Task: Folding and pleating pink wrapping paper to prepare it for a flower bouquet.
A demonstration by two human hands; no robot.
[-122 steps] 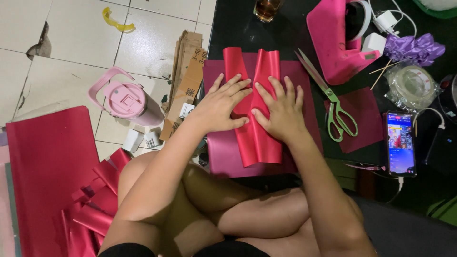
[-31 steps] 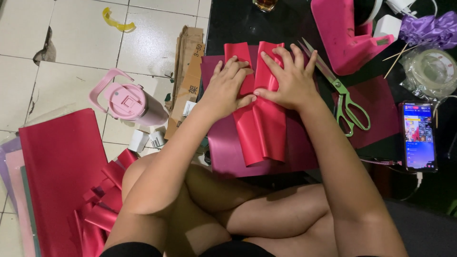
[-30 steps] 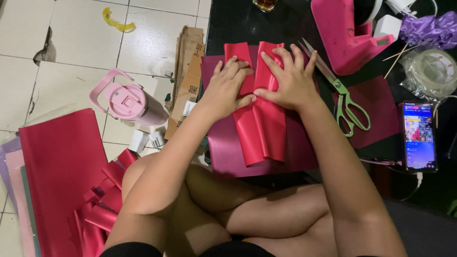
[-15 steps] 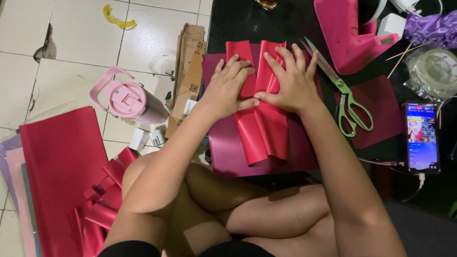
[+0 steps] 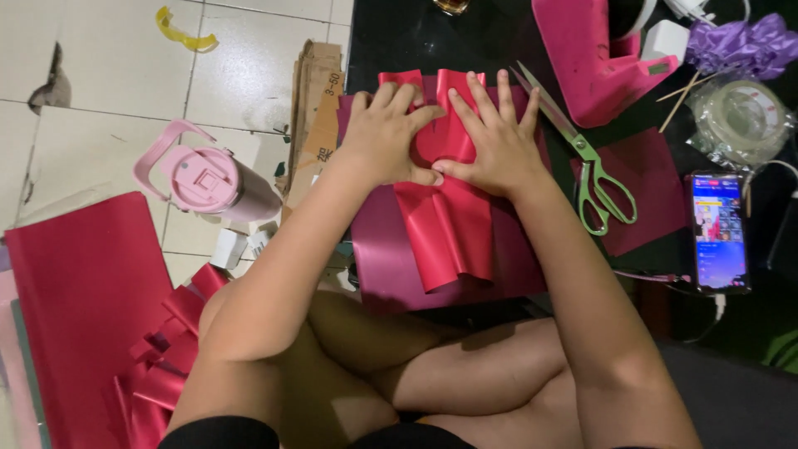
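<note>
Both palms down on the red sheet (image 5: 445, 208), which lies pleated on top of a darker magenta sheet (image 5: 378, 249) at the near edge of the black mat (image 5: 416, 33). My left hand (image 5: 386, 133) presses the left pleat flat, fingers spread and slightly fanned, thumb tucked in toward the middle. My right hand (image 5: 490, 137) sits just beside it, fingers apart and pointing away from me, thumb meeting the left thumb at the centre fold — nothing is gripped, it is all flat pressure. The thumbs touch there because that is where the pleats gather; the spread fingers pin the upper part so the glossy paper cannot spring open. Below my hands the sheet flares loose and wavy toward my crossed legs.

Green-handled scissors (image 5: 594, 179) lie to the right of the sheets, blades pointing up and away, close to my right hand. Further right, a phone (image 5: 719, 233) with its screen lit, a roll of clear tape (image 5: 736, 112), and a purple ribbon bunch (image 5: 740, 41) — all apart from the fold. A pink folded paper piece (image 5: 590, 58) stands at the top of the mat.

On the tiled floor to my left: a pink lidded tumbler (image 5: 208, 179), flattened cardboard (image 5: 316, 108) along the mat edge, and a stack of red sheets (image 5: 79, 299) with folded strips beside my knee
</note>
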